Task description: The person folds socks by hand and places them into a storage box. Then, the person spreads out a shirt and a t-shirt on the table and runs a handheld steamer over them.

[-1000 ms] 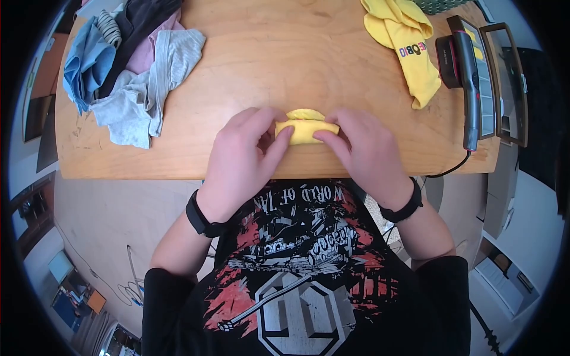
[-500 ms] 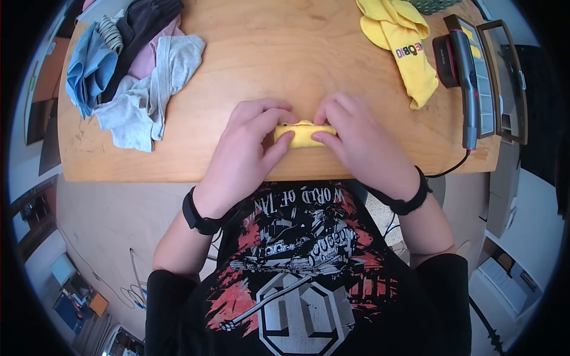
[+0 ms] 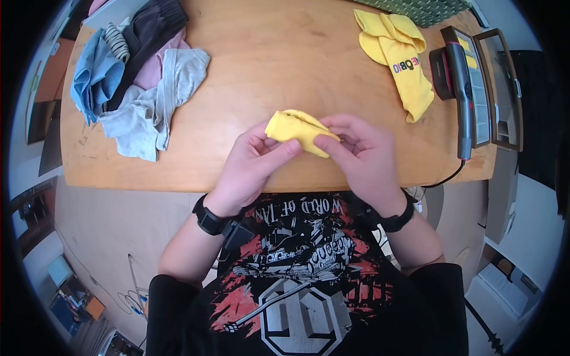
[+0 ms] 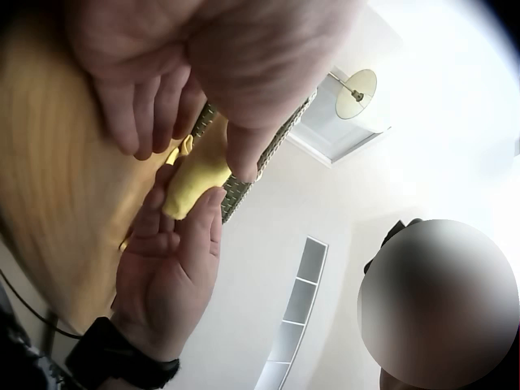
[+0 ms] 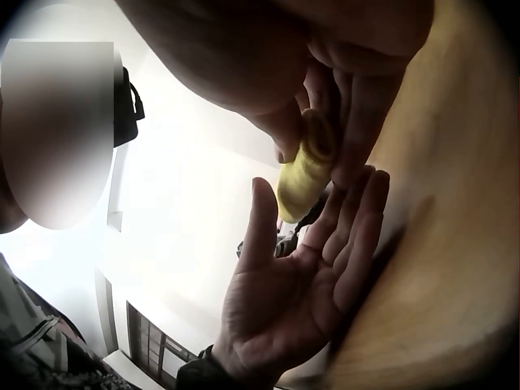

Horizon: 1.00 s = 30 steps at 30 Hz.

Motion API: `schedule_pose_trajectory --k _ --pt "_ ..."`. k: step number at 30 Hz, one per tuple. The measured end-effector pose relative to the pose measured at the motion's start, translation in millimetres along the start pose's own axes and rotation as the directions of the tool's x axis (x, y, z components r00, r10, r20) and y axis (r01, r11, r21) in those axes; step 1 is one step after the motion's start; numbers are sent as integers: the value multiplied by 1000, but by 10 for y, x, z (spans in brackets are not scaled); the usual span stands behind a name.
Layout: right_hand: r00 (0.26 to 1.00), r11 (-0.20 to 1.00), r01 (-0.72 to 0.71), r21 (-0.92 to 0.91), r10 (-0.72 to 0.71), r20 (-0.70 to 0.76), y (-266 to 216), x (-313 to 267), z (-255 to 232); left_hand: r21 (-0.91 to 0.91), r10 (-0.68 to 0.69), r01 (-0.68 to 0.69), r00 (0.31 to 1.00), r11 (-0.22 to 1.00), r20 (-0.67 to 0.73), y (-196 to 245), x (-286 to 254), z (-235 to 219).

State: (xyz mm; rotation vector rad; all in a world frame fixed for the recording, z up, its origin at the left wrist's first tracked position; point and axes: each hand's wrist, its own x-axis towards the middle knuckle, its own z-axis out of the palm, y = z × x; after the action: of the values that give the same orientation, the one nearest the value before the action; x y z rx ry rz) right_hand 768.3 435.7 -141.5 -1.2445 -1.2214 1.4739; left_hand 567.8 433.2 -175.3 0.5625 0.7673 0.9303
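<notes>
A yellow sock (image 3: 298, 129), rolled into a short bundle, is held just above the front of the table in the head view. My right hand (image 3: 369, 155) pinches its right end, thumb on the near side and fingers behind. The roll's coiled end shows in the right wrist view, where the sock (image 5: 304, 175) sits between that thumb and fingers. My left hand (image 3: 248, 169) lies at the roll's left side with the thumb near its lower edge. Its fingers look straight and its thumb spread in the right wrist view. Another yellow sock (image 3: 409, 80) with lettering lies at the right.
At the left lies a clothes pile with a light blue garment (image 3: 98, 77), a grey ribbed top (image 3: 135, 118) and dark trousers (image 3: 153, 29). A corded black styling tool (image 3: 462, 98) stands by a compartment box with its lid open (image 3: 502, 86). A green woven basket (image 3: 424, 10) is at the back.
The sock flap was rolled in on the tabletop between both hands. Now the roll is lifted and tilted, its left end higher, and the left hand's fingers have loosened.
</notes>
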Motion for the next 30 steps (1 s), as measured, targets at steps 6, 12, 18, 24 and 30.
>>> schedule_pose_trajectory --k 6,12,18,24,30 --pt "999 980 1 -199 -9 -40 34 -18 121 -80 -46 46 999 996 10 48 46 -14" --pt "999 956 32 -292 -29 14 66 -15 80 -132 -70 76 996 988 52 67 49 -4" --pt "993 837 118 -534 -108 51 -58 -46 72 -156 -73 83 995 984 65 53 62 -76" --pt "885 663 464 -588 -321 337 -196 41 103 -94 -130 145 981 985 146 58 107 -150" --pt "820 575 572 -584 -396 413 -51 148 183 96 -131 114 973 989 190 93 101 -58"
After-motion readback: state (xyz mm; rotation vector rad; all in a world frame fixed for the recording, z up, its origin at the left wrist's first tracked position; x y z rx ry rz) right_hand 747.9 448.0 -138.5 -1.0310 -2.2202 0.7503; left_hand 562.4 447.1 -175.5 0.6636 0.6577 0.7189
